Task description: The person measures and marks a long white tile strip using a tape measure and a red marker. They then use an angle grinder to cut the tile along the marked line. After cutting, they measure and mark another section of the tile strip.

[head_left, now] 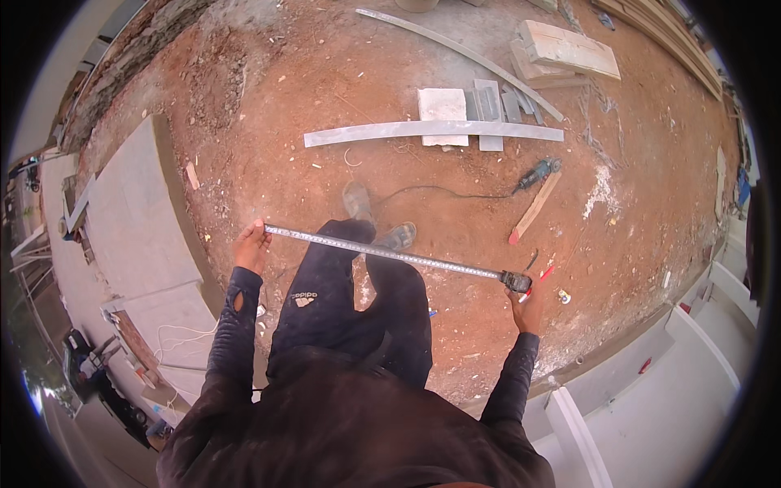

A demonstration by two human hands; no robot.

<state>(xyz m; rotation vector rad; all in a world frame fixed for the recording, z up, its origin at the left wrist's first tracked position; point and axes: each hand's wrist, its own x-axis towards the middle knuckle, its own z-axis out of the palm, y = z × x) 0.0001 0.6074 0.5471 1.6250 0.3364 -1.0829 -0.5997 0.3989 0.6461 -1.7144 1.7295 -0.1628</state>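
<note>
A tape measure (pixel 390 254) is stretched across in front of my legs, its pale marked blade running from left to right. The blade's free end is pinched in my left hand (pixel 251 246), at the left. My right hand (pixel 529 307) grips the dark tape case (pixel 516 281), and a thin red stick-like item (pixel 547 272) pokes out beside those fingers. Beneath the blade are my dark trousers (pixel 338 268) and dusty shoes (pixel 396 237) on reddish soil.
Ahead lies a long metal bar (pixel 366 132) across a white block (pixel 443 104) and grey pieces. A corded power tool (pixel 537 173) rests by a wooden stick (pixel 533 210). Pale slabs (pixel 138 203) stand left; white panels (pixel 651 390) are at lower right. Boards (pixel 569 49) lie far right.
</note>
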